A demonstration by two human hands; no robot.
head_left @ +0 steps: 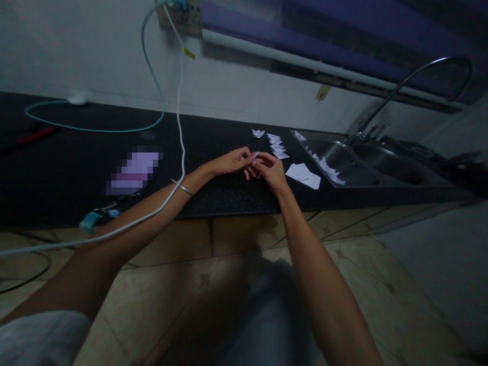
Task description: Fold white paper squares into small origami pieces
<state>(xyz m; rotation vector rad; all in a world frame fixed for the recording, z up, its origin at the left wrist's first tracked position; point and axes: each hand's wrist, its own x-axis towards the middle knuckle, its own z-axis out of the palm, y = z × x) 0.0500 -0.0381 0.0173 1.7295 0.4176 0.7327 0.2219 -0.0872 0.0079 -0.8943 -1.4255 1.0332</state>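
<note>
My left hand (232,162) and my right hand (271,172) meet over the black countertop (229,195). Both pinch a small white paper piece (255,155) between their fingertips. A thin bangle (183,188) circles my left wrist. Just beyond the hands lie several small folded white paper pieces (277,146). To the right of my right hand sits a flat stack of white paper sheets (304,175).
A steel sink (362,162) with a curved tap (412,76) lies at the right, paper scraps (328,168) on its drainer. A white cable (179,122) and a teal cable (95,127) cross the counter. A blurred purple object (134,172) lies left.
</note>
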